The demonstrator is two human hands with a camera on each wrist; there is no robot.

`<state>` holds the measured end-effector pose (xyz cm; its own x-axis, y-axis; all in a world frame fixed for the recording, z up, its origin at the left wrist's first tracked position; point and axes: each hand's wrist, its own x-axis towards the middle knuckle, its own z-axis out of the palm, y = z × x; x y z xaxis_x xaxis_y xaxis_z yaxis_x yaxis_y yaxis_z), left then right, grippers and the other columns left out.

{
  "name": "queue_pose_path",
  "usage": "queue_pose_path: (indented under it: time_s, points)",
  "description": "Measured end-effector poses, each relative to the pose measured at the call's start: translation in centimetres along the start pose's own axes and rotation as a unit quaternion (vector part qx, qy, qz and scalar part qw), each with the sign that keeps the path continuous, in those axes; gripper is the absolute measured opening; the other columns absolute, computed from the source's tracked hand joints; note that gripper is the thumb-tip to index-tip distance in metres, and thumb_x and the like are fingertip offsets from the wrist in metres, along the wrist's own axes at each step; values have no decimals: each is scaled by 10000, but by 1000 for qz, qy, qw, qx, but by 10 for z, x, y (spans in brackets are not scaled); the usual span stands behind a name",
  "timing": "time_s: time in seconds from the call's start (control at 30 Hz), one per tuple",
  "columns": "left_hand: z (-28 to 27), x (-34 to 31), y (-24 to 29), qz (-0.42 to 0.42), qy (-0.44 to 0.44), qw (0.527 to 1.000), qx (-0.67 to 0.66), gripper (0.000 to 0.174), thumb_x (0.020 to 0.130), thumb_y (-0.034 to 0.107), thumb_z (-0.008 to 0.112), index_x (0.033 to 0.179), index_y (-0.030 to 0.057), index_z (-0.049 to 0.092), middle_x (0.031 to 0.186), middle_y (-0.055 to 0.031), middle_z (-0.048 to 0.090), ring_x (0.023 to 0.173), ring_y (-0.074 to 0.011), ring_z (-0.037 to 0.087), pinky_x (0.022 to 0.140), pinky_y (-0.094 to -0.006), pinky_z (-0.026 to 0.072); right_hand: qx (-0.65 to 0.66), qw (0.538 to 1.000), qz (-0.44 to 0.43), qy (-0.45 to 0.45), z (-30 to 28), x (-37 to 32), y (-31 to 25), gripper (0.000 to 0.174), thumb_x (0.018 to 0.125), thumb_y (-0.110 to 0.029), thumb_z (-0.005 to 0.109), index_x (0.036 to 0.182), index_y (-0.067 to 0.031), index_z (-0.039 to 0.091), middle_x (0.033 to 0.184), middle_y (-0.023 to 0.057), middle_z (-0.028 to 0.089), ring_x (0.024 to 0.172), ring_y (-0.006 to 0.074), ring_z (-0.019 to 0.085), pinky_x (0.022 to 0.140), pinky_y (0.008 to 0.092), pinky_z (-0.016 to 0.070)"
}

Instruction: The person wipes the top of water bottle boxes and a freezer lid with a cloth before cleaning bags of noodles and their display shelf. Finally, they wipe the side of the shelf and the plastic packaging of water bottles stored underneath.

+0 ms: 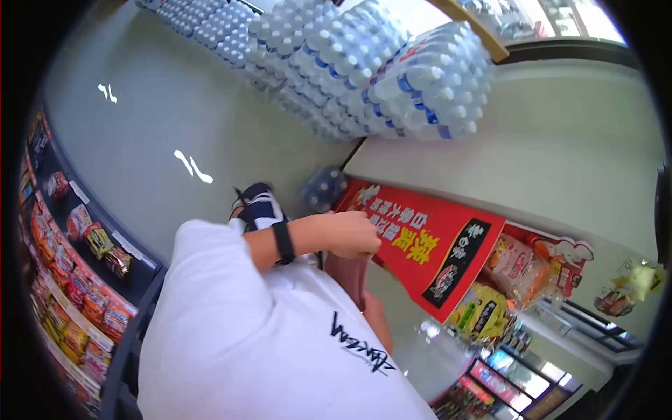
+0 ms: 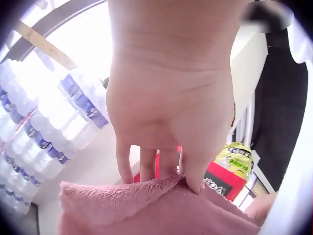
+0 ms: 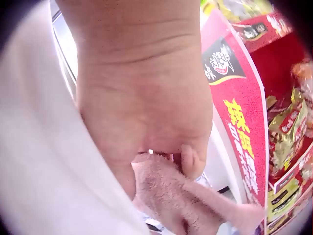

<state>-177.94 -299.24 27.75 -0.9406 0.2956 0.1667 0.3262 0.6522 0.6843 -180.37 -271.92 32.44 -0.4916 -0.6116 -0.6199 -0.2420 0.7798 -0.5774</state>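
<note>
A fuzzy pink cloth (image 1: 346,274) hangs between my two hands in front of the white shirt. My left hand (image 1: 348,234), with a black band at its wrist, pinches the upper edge of the cloth. In the left wrist view, the thumb lies on the near side of the cloth (image 2: 122,208) and the fingers reach behind it. My right hand (image 1: 376,318) is lower down, partly hidden by the shirt. Seen from the right wrist, it grips a bunched part of the same cloth (image 3: 171,193) with curled fingers.
A red display stand (image 1: 413,241) with printed lettering stands close beyond the hands, holding snack packets (image 1: 483,308). Stacked packs of water bottles (image 1: 420,84) line the wall. A shelf of snacks (image 1: 80,280) runs along the left. A blue dotted object (image 1: 324,189) is on the floor.
</note>
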Motion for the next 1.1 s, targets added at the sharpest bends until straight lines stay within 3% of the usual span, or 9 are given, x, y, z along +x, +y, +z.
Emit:
queue_pose_path:
  time_s: [0.27, 0.33, 0.5, 0.57, 0.7, 0.87, 0.93, 1.03, 1.1]
  points:
    - [10, -6, 9, 121, -89, 988, -41, 151, 790, 224, 704, 796, 76, 727, 720, -146, 707, 739, -352, 707, 820, -446, 513, 49, 988, 125, 76, 51, -43, -32, 451, 868, -224, 772, 1216, 46, 672, 1051, 259, 721, 959, 364, 704, 866, 399, 538]
    - [18, -17, 9, 141, -107, 983, -52, 183, 810, 245, 701, 792, 66, 732, 715, -157, 705, 747, -366, 713, 841, -453, 512, -3, 988, 110, 113, 85, -50, -7, 450, 845, -297, 793, 1170, 2, 703, 947, 161, 688, 829, 255, 646, 777, 370, 526]
    - [-2, -47, 16, 91, -210, 972, -54, 297, 858, 316, 685, 808, 27, 733, 719, -182, 704, 763, -376, 725, 755, -448, 552, 83, 962, -12, 261, 181, -55, 69, 464, 865, -337, 761, 1179, -6, 677, 993, 155, 651, 967, 281, 618, 822, 380, 491]
    - [3, -62, 17, 91, -228, 968, -62, 259, 823, 281, 720, 816, 22, 727, 722, -184, 709, 776, -378, 729, 717, -449, 566, -109, 980, 37, 160, 210, -54, 110, 403, 880, -301, 737, 1183, -45, 668, 1110, 156, 637, 1069, 287, 616, 880, 411, 503]
    - [35, -67, 16, 143, -206, 967, -37, 186, 763, 200, 759, 831, 30, 729, 760, -168, 723, 762, -386, 723, 732, -464, 566, -45, 970, 118, 208, 237, -64, 123, 297, 892, -250, 682, 1164, -131, 675, 1236, 90, 586, 1070, 337, 621, 900, 443, 523]
    - [12, -36, 31, 153, -113, 982, 7, 241, 749, 69, 725, 979, 28, 668, 924, -109, 701, 805, -323, 729, 686, -425, 567, -91, 870, 278, 396, 191, -79, 62, 185, 902, -176, 693, 1086, -170, 692, 1300, 85, 550, 773, 244, 719, 625, 439, 569]
    - [1, -12, 45, 148, -94, 984, 14, 263, 763, 70, 717, 1011, 33, 639, 934, -102, 678, 800, -309, 728, 661, -408, 567, -79, 848, 264, 453, 185, -89, 77, 161, 930, -165, 696, 1089, -147, 702, 1201, 111, 642, 733, 254, 715, 618, 402, 564]
    - [1, 13, 56, 151, -3, 988, 33, 282, 771, 77, 718, 1018, 40, 585, 938, -93, 637, 780, -289, 725, 600, -387, 564, -65, 778, 223, 583, 169, -87, 91, 169, 1019, -161, 624, 1133, -108, 736, 613, 106, 640, 455, 181, 590, 477, 374, 467]
    - [3, 26, 58, 144, 97, 984, 31, 282, 774, 41, 707, 1026, 31, 580, 1017, -112, 608, 751, -287, 717, 560, -384, 560, -34, 764, 165, 623, 153, -75, 99, 186, 1034, -147, 603, 1153, -70, 724, 632, 102, 647, 471, 166, 592, 471, 351, 464]
